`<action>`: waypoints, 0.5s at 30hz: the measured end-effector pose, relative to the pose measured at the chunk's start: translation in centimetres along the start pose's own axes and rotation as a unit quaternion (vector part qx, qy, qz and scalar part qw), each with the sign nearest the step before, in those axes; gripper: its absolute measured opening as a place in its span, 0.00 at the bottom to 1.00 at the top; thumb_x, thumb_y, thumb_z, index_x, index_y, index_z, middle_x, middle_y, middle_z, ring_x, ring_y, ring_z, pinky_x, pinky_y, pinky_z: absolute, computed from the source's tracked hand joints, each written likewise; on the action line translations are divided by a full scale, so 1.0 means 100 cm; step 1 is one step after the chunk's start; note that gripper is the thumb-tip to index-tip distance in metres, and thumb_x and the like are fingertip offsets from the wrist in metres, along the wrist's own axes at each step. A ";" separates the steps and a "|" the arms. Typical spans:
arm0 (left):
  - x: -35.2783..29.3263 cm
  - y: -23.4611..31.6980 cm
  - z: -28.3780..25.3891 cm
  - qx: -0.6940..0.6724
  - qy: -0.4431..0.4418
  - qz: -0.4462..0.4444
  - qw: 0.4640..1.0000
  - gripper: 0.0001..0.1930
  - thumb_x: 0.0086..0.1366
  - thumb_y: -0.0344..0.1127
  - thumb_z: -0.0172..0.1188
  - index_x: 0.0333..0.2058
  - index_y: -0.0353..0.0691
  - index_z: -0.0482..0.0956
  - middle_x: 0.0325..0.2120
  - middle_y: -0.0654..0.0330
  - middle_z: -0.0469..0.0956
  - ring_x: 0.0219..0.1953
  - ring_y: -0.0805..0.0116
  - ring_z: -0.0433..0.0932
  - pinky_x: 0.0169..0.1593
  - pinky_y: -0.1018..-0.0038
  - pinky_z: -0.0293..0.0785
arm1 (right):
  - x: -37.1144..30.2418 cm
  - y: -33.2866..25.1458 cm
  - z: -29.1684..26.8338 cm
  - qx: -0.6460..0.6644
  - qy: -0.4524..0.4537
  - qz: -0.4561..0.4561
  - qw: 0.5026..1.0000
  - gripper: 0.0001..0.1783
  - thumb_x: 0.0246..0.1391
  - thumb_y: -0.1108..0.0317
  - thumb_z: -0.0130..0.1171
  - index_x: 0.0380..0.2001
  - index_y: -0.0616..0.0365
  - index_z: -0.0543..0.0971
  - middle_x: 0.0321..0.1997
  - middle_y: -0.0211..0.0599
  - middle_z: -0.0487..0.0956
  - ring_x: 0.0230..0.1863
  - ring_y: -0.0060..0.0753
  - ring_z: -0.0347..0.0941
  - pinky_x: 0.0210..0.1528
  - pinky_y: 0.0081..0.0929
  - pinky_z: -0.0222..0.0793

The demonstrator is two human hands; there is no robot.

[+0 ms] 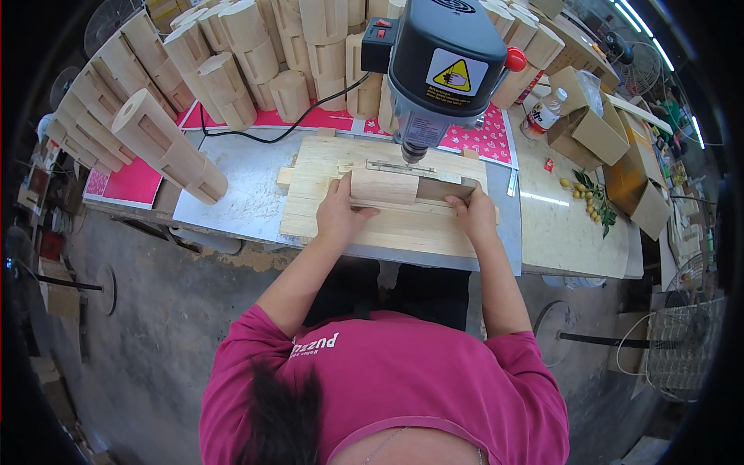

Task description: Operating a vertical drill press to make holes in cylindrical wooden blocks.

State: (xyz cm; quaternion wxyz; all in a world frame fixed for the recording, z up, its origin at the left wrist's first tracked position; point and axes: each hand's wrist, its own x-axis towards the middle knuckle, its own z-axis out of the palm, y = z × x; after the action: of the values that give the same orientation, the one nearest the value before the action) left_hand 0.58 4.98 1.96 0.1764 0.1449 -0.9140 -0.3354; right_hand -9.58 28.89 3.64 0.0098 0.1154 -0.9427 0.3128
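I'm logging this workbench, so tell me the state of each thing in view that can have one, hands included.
Left hand: holding the wooden piece's left end
Right hand: holding its right end
Wooden piece: lying sideways
Drill press: chuck downward; running or not, unclear
Bottle: capped
Cardboard box: open
Near-left wooden column: standing

Pale wooden piece (384, 187) gripped at left end by left hand (338, 209), at right end by right hand (477, 211), over wooden board (314, 167). Drill press (446, 54) positioned just beyond. Wooden cylinders (232, 89) stacked behind, on pink patterned sheets (267, 118). Bottle (544, 114), opened cardboard box (593, 128), fruit with leaves (590, 200) placed at right.
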 end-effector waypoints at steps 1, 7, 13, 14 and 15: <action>0.001 -0.002 -0.002 -0.005 -0.008 0.016 1.000 0.39 0.40 0.42 0.72 0.53 0.44 0.65 0.39 0.56 0.71 0.39 0.54 0.75 0.38 0.64 0.73 | 0.000 -0.002 -0.001 0.000 -0.010 0.014 1.000 0.24 0.43 0.58 0.65 0.36 0.65 0.70 0.25 0.50 0.78 0.31 0.52 0.75 0.35 0.41 0.69; 0.003 -0.013 -0.007 0.027 0.014 0.078 0.996 0.37 0.41 0.41 0.70 0.52 0.45 0.67 0.33 0.61 0.75 0.33 0.60 0.77 0.34 0.68 0.73 | 0.001 0.010 0.006 -0.009 0.003 -0.011 1.000 0.23 0.44 0.58 0.64 0.37 0.64 0.70 0.27 0.50 0.78 0.33 0.52 0.75 0.35 0.41 0.69; 0.017 -0.036 -0.014 -0.003 -0.039 0.168 0.985 0.31 0.41 0.40 0.69 0.48 0.47 0.72 0.28 0.62 0.76 0.28 0.61 0.77 0.32 0.69 0.72 | 0.000 0.013 0.009 -0.017 -0.022 -0.005 1.000 0.24 0.45 0.56 0.63 0.37 0.64 0.70 0.28 0.48 0.79 0.34 0.52 0.75 0.36 0.42 0.68; 0.020 -0.037 -0.015 -0.002 -0.039 0.168 0.985 0.31 0.41 0.40 0.69 0.48 0.47 0.72 0.28 0.62 0.76 0.28 0.61 0.77 0.32 0.69 0.72 | 0.000 0.012 0.009 -0.016 -0.022 -0.005 1.000 0.24 0.45 0.56 0.63 0.37 0.64 0.70 0.28 0.48 0.79 0.34 0.52 0.75 0.36 0.42 0.68; 0.022 -0.038 -0.017 -0.018 -0.063 0.163 0.984 0.29 0.41 0.40 0.69 0.47 0.47 0.74 0.29 0.63 0.76 0.29 0.61 0.77 0.32 0.70 0.72 | -0.001 0.011 0.008 -0.018 -0.025 -0.002 1.000 0.24 0.45 0.56 0.63 0.37 0.64 0.71 0.28 0.48 0.79 0.34 0.51 0.75 0.36 0.42 0.68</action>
State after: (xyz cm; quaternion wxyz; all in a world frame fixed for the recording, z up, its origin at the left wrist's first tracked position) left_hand -0.14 0.40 1.12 0.1733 -0.0306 -0.9284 -0.3273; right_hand -9.73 29.28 2.30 -0.0108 0.1247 -0.9478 0.2933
